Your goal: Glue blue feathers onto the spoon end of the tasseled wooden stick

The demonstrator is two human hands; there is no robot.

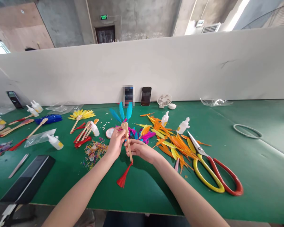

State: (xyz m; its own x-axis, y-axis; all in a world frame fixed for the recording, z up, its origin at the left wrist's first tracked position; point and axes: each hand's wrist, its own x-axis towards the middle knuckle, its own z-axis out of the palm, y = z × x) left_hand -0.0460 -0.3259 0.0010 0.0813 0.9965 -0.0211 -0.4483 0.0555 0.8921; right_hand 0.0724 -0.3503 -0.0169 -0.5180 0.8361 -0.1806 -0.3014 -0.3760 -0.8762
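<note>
A wooden fan handle [128, 143] is held upright and slightly tilted over the table, with blue feathers [122, 111] spread at its top and a red tassel [123, 178] hanging from its lower end. My left hand [116, 142] is closed round the upper part near the round head. Lower down, the fingers of my right hand [138, 148] grip the handle's shaft. Purple and blue feathers [146, 136] lie just behind my right hand. A small round white container [109, 132] stands behind my left hand.
Orange and yellow feathers [177, 143] and large scissors [213, 167] lie to the right, near glue bottles [183, 125]. On the left are a yellow feather fan [81, 115], a blue one [49, 119], colored bits [94, 153] and a black device [28, 178]. Phones [146, 96] lean against the white partition [142, 66].
</note>
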